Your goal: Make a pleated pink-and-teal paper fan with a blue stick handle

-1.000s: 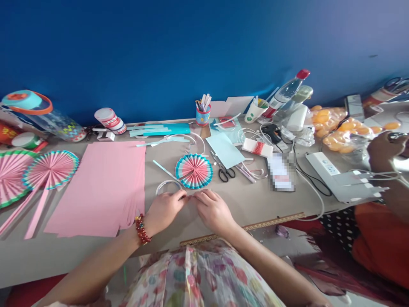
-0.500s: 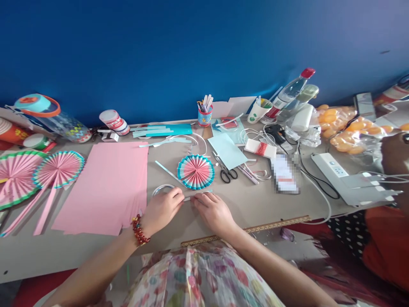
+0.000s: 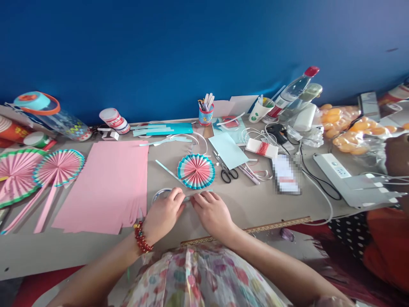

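Note:
Between the fingertips of my left hand (image 3: 164, 215) and my right hand (image 3: 212, 213) runs a narrow pale strip (image 3: 187, 198), apparently paper, mostly hidden by the fingers. Both hands are closed on it, low over the table's front half. Just beyond them lies a round pleated paper fan (image 3: 196, 171), pink and white with a blue edge. A light blue paper strip (image 3: 168, 172) rests at its left. Behind my left hand, a ring-shaped roll (image 3: 156, 195) is partly covered. Black-handled scissors (image 3: 228, 174) lie right of the fan, partly under a light blue sheet (image 3: 229, 149).
Pink paper sheets (image 3: 105, 187) spread to the left, near two finished-looking fans (image 3: 59, 168). At the back stand a pen cup (image 3: 206, 116) and a plastic bottle (image 3: 292, 93). A phone (image 3: 286, 175) and a power strip (image 3: 334, 166) with cables lie right. Another person's arm (image 3: 397, 155) shows at the right edge.
My left hand has turned slightly, and its fingers and wrist have shifted a little to the right. My right hand stays nearly in place, and both still pinch the strip.

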